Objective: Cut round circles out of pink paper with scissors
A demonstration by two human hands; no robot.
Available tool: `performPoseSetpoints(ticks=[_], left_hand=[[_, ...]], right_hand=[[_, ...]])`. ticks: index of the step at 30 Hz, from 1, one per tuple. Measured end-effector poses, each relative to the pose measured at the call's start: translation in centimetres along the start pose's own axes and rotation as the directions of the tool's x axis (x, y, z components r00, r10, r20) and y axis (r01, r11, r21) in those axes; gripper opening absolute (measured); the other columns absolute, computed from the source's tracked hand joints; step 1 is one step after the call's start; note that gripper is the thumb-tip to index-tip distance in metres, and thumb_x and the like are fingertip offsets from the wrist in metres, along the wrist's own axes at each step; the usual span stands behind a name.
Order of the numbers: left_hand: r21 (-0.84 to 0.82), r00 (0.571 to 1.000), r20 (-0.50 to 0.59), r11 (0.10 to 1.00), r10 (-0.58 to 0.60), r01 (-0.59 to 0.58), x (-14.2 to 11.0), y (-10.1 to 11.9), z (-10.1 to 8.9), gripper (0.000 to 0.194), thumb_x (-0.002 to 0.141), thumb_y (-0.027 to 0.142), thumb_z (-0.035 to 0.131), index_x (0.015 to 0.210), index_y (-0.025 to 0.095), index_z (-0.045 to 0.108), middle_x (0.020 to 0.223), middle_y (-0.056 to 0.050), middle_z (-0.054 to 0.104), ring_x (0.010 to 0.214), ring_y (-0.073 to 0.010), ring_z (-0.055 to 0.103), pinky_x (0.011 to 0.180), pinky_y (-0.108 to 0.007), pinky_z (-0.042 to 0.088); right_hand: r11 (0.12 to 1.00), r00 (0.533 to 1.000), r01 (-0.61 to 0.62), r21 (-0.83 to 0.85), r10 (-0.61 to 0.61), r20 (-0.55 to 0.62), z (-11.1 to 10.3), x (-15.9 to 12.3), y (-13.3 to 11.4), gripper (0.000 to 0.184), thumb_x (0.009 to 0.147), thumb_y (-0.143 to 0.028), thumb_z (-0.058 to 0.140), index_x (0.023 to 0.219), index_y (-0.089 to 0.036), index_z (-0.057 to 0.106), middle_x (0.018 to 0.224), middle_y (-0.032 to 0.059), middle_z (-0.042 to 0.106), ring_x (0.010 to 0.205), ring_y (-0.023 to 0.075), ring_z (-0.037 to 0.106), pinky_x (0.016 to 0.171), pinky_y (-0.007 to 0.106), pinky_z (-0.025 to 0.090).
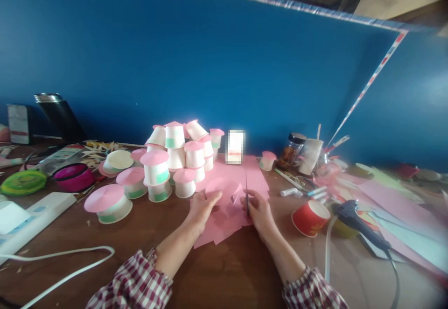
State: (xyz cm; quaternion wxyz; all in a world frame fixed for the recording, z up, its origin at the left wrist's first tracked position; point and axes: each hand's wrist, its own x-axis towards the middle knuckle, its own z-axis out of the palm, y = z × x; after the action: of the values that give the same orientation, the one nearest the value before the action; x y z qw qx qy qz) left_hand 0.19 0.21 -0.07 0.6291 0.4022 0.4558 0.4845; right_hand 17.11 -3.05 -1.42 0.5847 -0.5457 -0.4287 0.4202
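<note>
1. Labels first: the pink-topped cups [156,173] piled left of the pink paper stack [257,173] are white with green patches, and any print there is too blurry to read.
2. The red cup [308,218], to the right of the stack, has some gold marking low down. Can't make it out, sorry.
3. At the stack's far edge there's an upright white panel [235,146], pixelated, so whatever's on it is lost.
4. Left hand [203,208] is over the left part of the stack, thumb on top and fingers curled in, pinching a pink paper piece [220,185].
5. Right hand [261,213] is at the stack's right side, fingers closed around what looks like dark scissors [248,204] — can't tell how far the blades are apart.
6. That paper piece sits over the stack between both hands, with a folded pink scrap [237,191] sticking up by the right fingertips.
7. Crowding in: the cup pile butts up near the stack's left edge, and one more pink-topped cup [268,161] stands by its far right corner.
8. Further right of the stack: black-lidded jar [293,146], nested white cups [311,155], a dark corded tool [367,229].
9. Far left of it — power strip [42,215], purple round container [73,178], black bottle [59,117], all on the same brown surface [164,229].
</note>
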Motion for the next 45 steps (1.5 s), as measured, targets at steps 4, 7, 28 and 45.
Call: performPoseSetpoints(ticks=[4,7,28,45], left_hand=[[-0.053,1.000,0.020,0.999,-0.008,0.009,-0.3,0.2,0.3,0.035,0.062,0.038,0.075,0.087,0.015,0.067,0.083,-0.007,0.069,0.072,-0.0177,0.063,0.059,-0.025,0.048],[-0.079,0.999,0.033,0.996,-0.026,0.028,-0.6,0.6,0.5,0.034,0.062,0.037,0.075,0.086,0.014,0.066,0.079,-0.007,0.069,0.069,-0.0177,0.063,0.059,-0.026,0.048],[-0.042,0.995,0.093,0.999,-0.016,0.020,-0.3,0.2,0.2,0.031,0.068,0.036,0.071,0.088,0.014,0.066,0.083,-0.007,0.069,0.072,-0.0161,0.063,0.061,-0.024,0.048],[-0.130,0.997,0.057,0.990,-0.052,0.059,-0.5,0.3,0.5,0.031,0.062,0.032,0.076,0.084,0.012,0.066,0.077,-0.007,0.069,0.067,-0.0146,0.063,0.060,-0.023,0.048]], right_hand=[[1.000,1.000,-0.001,-0.011,0.001,0.004,0.0,-0.1,-0.1,0.043,0.066,-0.041,0.072,0.098,-0.016,0.060,0.057,-0.0037,0.056,0.043,0.0096,0.046,0.039,0.020,0.034],[1.000,1.000,-0.005,-0.021,0.005,-0.006,0.1,-0.2,-0.4,0.043,0.066,-0.040,0.072,0.099,-0.015,0.060,0.058,-0.0025,0.058,0.045,0.0107,0.047,0.040,0.020,0.034],[1.000,1.000,0.003,-0.006,-0.003,-0.001,0.2,-0.2,-0.5,0.045,0.066,-0.039,0.072,0.098,-0.012,0.058,0.062,-0.0011,0.058,0.055,0.0121,0.049,0.045,0.020,0.034],[1.000,0.999,0.016,0.024,-0.017,0.040,0.5,-0.8,-1.2,0.038,0.067,-0.036,0.071,0.095,-0.015,0.059,0.061,-0.0012,0.058,0.057,0.0126,0.051,0.046,0.020,0.035]])
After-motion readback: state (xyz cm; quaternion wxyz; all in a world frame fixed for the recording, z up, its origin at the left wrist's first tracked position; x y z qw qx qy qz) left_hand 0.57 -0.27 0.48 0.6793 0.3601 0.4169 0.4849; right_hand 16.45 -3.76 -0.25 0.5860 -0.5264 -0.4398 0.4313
